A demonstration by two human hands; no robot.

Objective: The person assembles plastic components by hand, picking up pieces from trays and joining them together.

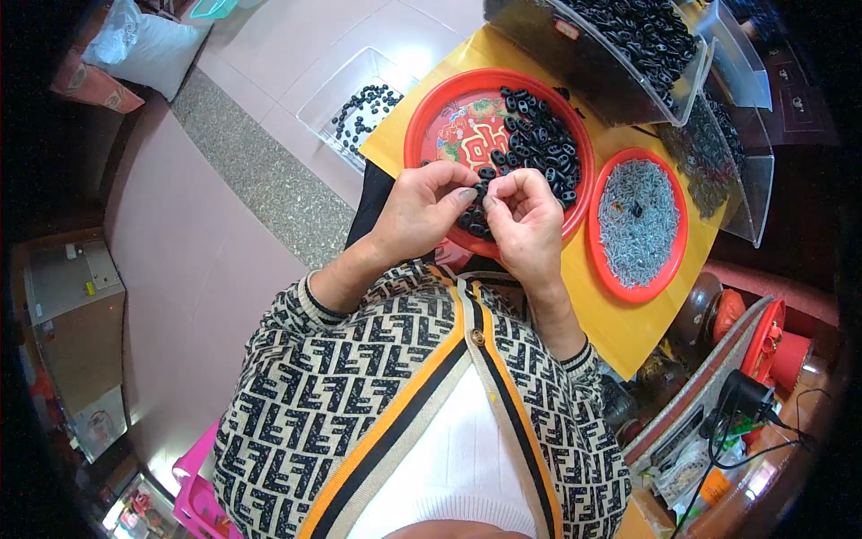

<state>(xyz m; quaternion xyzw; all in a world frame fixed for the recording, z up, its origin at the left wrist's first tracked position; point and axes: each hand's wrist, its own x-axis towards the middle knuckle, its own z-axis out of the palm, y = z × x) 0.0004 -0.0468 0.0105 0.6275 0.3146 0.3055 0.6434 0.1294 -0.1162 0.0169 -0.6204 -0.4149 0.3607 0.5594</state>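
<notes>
I have my left hand (420,208) and right hand (525,216) together, fingertips pinched on one small black oval plastic link (482,190), held just above the near rim of the big round red plastic tray (422,126). I judge it light, stiff and a bit slick; best taken by its narrow edges. I think a metal piece is between my fingers, though it is too small to tell. Right of my grip sits a smaller red dish (672,266) of grey screws (636,220) on the yellow counter (602,314); pale tiled floor (206,260) lies left.

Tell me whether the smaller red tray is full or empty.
Full. The smaller red tray is covered nearly to its rim by a heap of small grey parts.
</notes>
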